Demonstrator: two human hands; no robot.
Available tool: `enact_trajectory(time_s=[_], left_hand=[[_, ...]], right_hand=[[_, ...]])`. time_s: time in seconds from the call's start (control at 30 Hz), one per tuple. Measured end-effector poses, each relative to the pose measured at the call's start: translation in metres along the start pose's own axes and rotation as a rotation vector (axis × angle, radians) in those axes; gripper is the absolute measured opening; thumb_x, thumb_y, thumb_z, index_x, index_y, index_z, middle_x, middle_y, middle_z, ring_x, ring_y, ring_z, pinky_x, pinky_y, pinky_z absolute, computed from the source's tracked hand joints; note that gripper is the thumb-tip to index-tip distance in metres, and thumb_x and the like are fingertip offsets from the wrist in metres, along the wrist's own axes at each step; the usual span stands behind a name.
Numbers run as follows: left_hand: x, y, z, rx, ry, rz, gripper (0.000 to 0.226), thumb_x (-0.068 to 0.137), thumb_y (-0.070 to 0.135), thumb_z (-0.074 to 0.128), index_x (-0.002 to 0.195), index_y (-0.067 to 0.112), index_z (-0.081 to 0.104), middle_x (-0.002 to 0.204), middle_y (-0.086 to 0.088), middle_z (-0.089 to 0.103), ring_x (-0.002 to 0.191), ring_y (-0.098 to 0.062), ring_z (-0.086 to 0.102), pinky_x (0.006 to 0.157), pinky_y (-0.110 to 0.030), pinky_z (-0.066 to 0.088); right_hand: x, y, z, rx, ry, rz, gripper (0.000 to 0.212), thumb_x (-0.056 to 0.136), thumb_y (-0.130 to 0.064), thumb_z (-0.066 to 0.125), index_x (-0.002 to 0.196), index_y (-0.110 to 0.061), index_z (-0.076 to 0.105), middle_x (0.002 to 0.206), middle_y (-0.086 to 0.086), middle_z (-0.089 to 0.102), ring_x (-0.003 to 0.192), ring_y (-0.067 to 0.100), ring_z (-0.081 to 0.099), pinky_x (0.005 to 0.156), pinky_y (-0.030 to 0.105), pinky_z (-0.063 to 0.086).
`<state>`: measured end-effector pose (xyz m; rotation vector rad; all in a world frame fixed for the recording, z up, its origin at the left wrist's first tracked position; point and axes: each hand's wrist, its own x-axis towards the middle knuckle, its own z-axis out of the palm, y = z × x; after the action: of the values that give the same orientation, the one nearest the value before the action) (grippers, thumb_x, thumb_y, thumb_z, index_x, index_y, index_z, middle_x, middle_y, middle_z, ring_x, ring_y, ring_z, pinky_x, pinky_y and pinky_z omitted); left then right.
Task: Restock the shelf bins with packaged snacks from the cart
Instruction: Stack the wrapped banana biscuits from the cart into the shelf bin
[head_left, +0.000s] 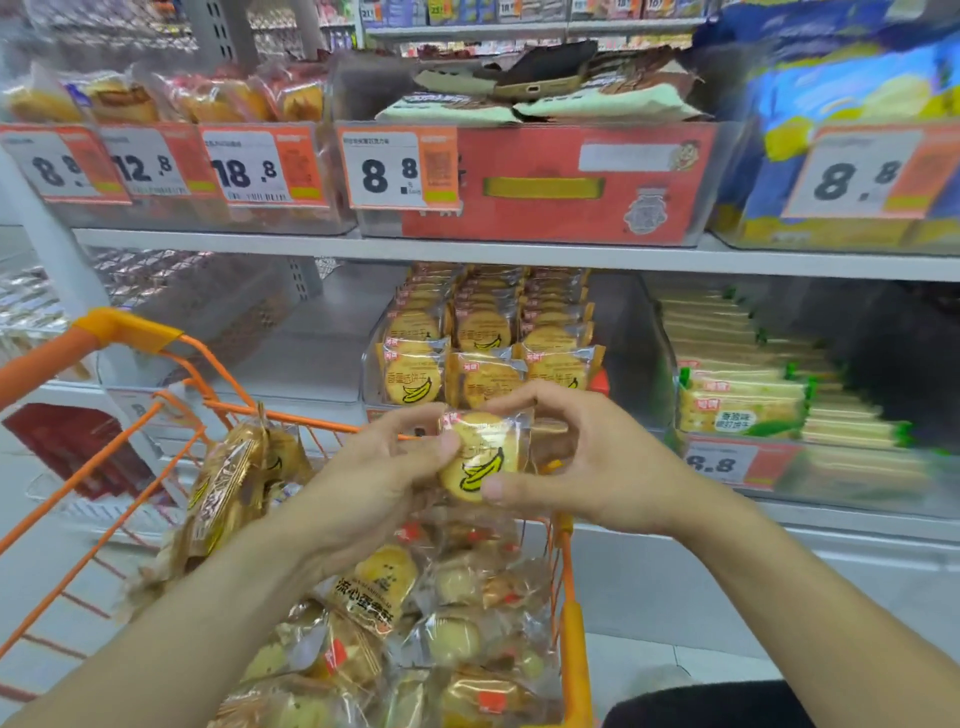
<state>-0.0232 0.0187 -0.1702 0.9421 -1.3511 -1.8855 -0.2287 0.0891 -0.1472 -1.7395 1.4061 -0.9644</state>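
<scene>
A clear packet with a round yellow banana biscuit (483, 460) is held above the orange cart (130, 332). My left hand (384, 467) pinches its left side, thumb on the front. My right hand (576, 457) pinches its right side, thumb at the lower edge, fingers curled over the top. Just behind, on the lower shelf, a clear bin (631, 332) holds three rows of the same banana biscuit packets (488, 332). The cart holds several mixed snack packets (415, 623), gold and clear.
To the right, a bin of green-trimmed cracker packs (743, 405) with an 8.8 tag. Left of the banana bin is a bare shelf slot (311, 353). The upper shelf (519, 249) carries bins with price tags 8.8, 12.8, 18.8. White floor lies on both sides of the cart.
</scene>
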Motion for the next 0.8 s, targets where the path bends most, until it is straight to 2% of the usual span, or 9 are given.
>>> enact_trajectory(time_s=[0.1, 0.17, 0.3, 0.43, 0.57, 0.63, 0.7, 0.77, 0.8], left_hand=[[0.013, -0.003, 0.020, 0.140, 0.000, 0.099, 0.058, 0.082, 0.024, 0.064, 0.137, 0.016, 0.047, 0.118, -0.013, 0.071, 0.099, -0.025, 0.071, 0.075, -0.029, 0.058], [0.022, -0.001, 0.031, 0.214, -0.045, 0.150, 0.060, 0.084, 0.026, 0.062, 0.140, 0.021, 0.042, 0.122, -0.010, 0.069, 0.106, -0.025, 0.070, 0.081, -0.028, 0.058], [0.034, -0.004, 0.048, 0.260, -0.141, 0.209, 0.065, 0.086, 0.023, 0.060, 0.146, 0.025, 0.035, 0.127, -0.010, 0.066, 0.109, -0.022, 0.068, 0.085, -0.028, 0.057], [0.041, -0.003, 0.048, 0.210, -0.323, 0.202, 0.063, 0.094, 0.013, 0.059, 0.147, 0.039, 0.038, 0.144, -0.008, 0.053, 0.128, -0.029, 0.056, 0.101, -0.045, 0.051], [0.048, 0.003, 0.049, 0.157, -0.378, 0.195, 0.065, 0.095, 0.008, 0.057, 0.150, 0.033, 0.033, 0.142, -0.007, 0.056, 0.121, -0.033, 0.060, 0.102, -0.050, 0.050], [0.053, 0.006, 0.052, 0.203, -0.339, 0.229, 0.067, 0.093, 0.013, 0.060, 0.150, 0.034, 0.032, 0.141, -0.004, 0.057, 0.121, -0.028, 0.061, 0.099, -0.047, 0.052], [0.059, 0.008, 0.058, 0.353, -0.193, 0.308, 0.064, 0.094, 0.019, 0.062, 0.149, 0.038, 0.033, 0.136, 0.004, 0.059, 0.120, -0.013, 0.061, 0.098, -0.037, 0.054], [0.065, 0.007, 0.063, 0.563, 0.006, 0.433, 0.056, 0.098, 0.020, 0.059, 0.146, 0.039, 0.035, 0.133, 0.009, 0.056, 0.121, -0.003, 0.055, 0.103, -0.030, 0.048], [0.067, 0.005, 0.065, 0.686, 0.055, 0.507, 0.053, 0.099, 0.019, 0.056, 0.145, 0.038, 0.037, 0.136, 0.011, 0.053, 0.125, -0.001, 0.049, 0.107, -0.027, 0.041]], right_hand=[[-0.007, 0.008, -0.020, -0.078, 0.027, -0.017, 0.056, 0.072, -0.047, 0.085, 0.124, -0.038, 0.065, 0.119, -0.022, 0.067, 0.098, 0.006, 0.070, 0.091, 0.042, 0.057], [-0.012, 0.015, -0.036, -0.081, 0.046, -0.009, 0.056, 0.072, -0.043, 0.085, 0.125, -0.036, 0.067, 0.118, -0.021, 0.069, 0.097, 0.008, 0.071, 0.088, 0.038, 0.058], [-0.023, 0.029, -0.056, -0.091, 0.084, 0.003, 0.058, 0.067, -0.037, 0.088, 0.122, -0.037, 0.071, 0.116, -0.021, 0.070, 0.106, -0.001, 0.066, 0.090, 0.031, 0.057], [-0.031, 0.033, -0.056, -0.171, 0.156, -0.087, 0.060, 0.063, -0.032, 0.090, 0.120, -0.037, 0.072, 0.122, -0.021, 0.066, 0.108, 0.001, 0.065, 0.088, 0.028, 0.058], [-0.035, 0.035, -0.043, -0.288, 0.246, -0.253, 0.062, 0.071, -0.020, 0.088, 0.129, -0.027, 0.068, 0.136, -0.020, 0.060, 0.118, -0.003, 0.060, 0.085, 0.020, 0.058], [-0.035, 0.040, -0.041, -0.337, 0.324, -0.300, 0.060, 0.073, -0.017, 0.087, 0.130, -0.023, 0.068, 0.135, -0.016, 0.061, 0.116, -0.002, 0.062, 0.086, 0.019, 0.057], [-0.035, 0.044, -0.047, -0.422, 0.426, -0.291, 0.060, 0.072, -0.016, 0.089, 0.128, -0.022, 0.069, 0.133, -0.013, 0.064, 0.114, 0.001, 0.063, 0.089, 0.024, 0.058], [-0.034, 0.046, -0.055, -0.507, 0.542, -0.240, 0.060, 0.070, -0.015, 0.091, 0.126, -0.018, 0.071, 0.131, -0.007, 0.065, 0.114, 0.008, 0.065, 0.093, 0.034, 0.058], [-0.033, 0.047, -0.059, -0.552, 0.601, -0.205, 0.060, 0.069, -0.014, 0.091, 0.125, -0.016, 0.071, 0.130, -0.004, 0.066, 0.113, 0.013, 0.065, 0.096, 0.039, 0.057]])
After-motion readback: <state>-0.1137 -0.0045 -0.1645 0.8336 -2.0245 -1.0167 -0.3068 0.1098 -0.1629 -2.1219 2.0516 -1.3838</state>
